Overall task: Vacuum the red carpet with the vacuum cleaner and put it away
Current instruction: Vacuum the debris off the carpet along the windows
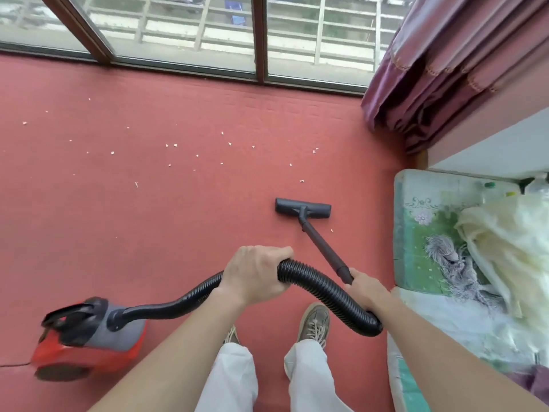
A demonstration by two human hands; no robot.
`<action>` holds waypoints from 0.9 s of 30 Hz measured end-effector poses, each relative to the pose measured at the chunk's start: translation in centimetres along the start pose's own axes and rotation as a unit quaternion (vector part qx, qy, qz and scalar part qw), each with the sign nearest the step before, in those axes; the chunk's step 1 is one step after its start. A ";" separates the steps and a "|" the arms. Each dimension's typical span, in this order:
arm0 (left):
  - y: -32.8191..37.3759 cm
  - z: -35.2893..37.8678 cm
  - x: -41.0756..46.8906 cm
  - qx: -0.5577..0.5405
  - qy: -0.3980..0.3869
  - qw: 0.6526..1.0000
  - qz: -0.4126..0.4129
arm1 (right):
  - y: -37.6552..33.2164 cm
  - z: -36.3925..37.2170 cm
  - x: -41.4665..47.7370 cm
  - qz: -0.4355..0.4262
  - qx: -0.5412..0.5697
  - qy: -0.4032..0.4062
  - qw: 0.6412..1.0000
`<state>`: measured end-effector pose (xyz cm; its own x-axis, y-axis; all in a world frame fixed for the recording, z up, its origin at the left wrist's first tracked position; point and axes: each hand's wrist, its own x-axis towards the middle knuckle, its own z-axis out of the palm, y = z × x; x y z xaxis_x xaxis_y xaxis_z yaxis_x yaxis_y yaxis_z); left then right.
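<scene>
There is one view, from the person's head. It looks forward and steeply down, wide-angle. The left hand (255,275) on the hose (320,285) and the right hand (368,288) on the wand (322,246) are near the lens; the red carpet (148,218) lies below, the window (184,31) along the top edge.

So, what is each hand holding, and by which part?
The left hand grips the ribbed hose partway along; the right hand grips the wand at its upper end.

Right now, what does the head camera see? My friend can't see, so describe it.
A person vacuums a red carpet, left hand gripping the black hose, right hand holding the tube. White crumbs lie beyond the brush head; the red vacuum cleaner sits at the left.
</scene>
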<state>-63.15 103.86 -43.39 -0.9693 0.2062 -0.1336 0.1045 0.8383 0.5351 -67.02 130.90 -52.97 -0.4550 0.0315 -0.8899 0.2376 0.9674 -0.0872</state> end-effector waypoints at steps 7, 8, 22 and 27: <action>2.9 2.4 1.7 0.009 -0.104 0.992 0.076 | 5.6 5.8 -5.3 0.035 0.050 -0.028 0.998; 3.0 2.7 1.7 0.007 -0.119 0.989 0.082 | 5.8 6.4 -5.9 0.043 0.065 -0.029 0.997; 2.1 -0.7 6.0 0.020 -0.043 0.997 0.059 | 1.7 -1.5 0.8 0.034 0.088 -0.013 0.995; 1.5 0.1 3.7 0.034 -0.075 0.994 0.073 | 3.2 1.4 -1.3 0.023 0.039 -0.018 0.999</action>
<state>-66.57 105.91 -43.13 -0.8996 0.3958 -0.1845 0.2608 0.8258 0.5000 -64.45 133.55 -52.69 -0.4118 0.0657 -0.9089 0.3245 0.9426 -0.0789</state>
